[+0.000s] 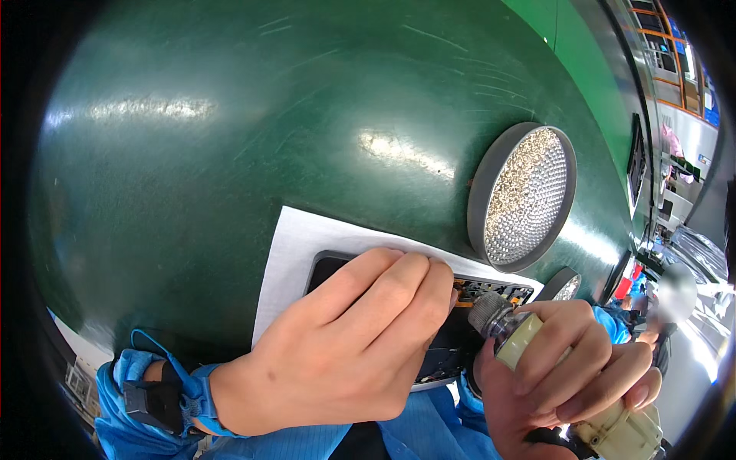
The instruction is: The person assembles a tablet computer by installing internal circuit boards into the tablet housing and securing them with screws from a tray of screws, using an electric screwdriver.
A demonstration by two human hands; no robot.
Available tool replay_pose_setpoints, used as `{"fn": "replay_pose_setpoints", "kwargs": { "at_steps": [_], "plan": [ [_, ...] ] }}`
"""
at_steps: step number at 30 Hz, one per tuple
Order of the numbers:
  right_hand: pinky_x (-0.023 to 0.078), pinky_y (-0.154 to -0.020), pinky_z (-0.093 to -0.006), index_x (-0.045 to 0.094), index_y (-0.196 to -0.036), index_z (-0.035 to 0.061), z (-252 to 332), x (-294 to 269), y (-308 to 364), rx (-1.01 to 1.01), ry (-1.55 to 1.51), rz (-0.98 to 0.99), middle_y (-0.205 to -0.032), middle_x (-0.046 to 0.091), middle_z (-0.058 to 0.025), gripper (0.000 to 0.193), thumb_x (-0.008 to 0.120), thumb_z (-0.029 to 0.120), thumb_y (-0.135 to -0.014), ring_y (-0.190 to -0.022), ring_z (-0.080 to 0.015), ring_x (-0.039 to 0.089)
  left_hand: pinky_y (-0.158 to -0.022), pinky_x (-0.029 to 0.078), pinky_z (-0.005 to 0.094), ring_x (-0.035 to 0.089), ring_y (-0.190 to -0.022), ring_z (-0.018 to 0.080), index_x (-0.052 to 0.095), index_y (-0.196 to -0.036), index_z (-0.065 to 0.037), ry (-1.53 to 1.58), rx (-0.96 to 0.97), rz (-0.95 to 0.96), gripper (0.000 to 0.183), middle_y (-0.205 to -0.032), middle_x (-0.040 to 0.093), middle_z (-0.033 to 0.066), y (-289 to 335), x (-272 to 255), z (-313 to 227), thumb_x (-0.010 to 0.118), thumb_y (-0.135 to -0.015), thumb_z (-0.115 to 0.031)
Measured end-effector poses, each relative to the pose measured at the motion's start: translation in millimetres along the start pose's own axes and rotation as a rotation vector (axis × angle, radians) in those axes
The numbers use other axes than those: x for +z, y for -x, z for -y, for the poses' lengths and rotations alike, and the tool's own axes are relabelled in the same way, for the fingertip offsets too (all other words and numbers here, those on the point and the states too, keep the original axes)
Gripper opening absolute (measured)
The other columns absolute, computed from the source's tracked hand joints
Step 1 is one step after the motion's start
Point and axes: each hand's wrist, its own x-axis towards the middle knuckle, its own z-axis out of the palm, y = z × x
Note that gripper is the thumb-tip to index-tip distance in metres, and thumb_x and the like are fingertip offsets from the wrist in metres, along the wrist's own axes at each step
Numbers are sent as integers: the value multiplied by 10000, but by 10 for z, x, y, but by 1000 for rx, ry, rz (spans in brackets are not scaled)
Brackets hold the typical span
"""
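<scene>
An opened black phone (330,264) lies on a white sheet, its circuit parts and orange pieces showing near the right end. My left hand (353,337) lies over the phone, its fingers pressed together and bent down, with the fingertips near the exposed parts. Its thumb and anything pinched there are hidden. In my right hand (567,360) is a cream electric screwdriver (521,341), tilted, its knurled grey collar towards the phone close beside my left fingertips. The screwdriver's tip cannot be made out.
The white sheet (287,238) rests on a glossy green tabletop (192,176). Beyond the phone stands a round dark-rimmed tray (479,199) of tiny gold screws on a dimpled plate. A smaller round tray (567,285) sits nearer my right hand. People and shelving appear at far right.
</scene>
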Motion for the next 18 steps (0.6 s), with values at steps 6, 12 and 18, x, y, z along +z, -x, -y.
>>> {"fn": "replay_pose_setpoints", "kwargs": {
  "at_steps": [6,12,18],
  "plan": [
    [415,-467,-298,354,-1413,7,21,-28,-19,-2,-2,35,-963,464,-51,591,688,293,-1019,-632,-136,469,-863,551,403,621,-1062,277,766,-999,33,-11,3,-2,310,-1156,674,108,-18,30,-71,852,-733,-100],
    [416,-491,-300,370,-1392,20,-56,-58,8,-35,-30,63,-968,473,-59,499,655,230,-1039,-658,-140,480,-854,556,410,637,-1027,297,716,-976,90,16,32,-34,320,-1101,686,127,-60,122,-64,856,-741,-76],
    [437,-503,-255,401,-1296,17,-124,-45,41,-177,-43,4,-888,502,-6,642,844,251,-894,-589,-72,493,-856,551,422,640,-1025,326,710,-996,103,17,73,-40,344,-1109,666,154,-76,108,-101,843,-726,-65]
  ]
}}
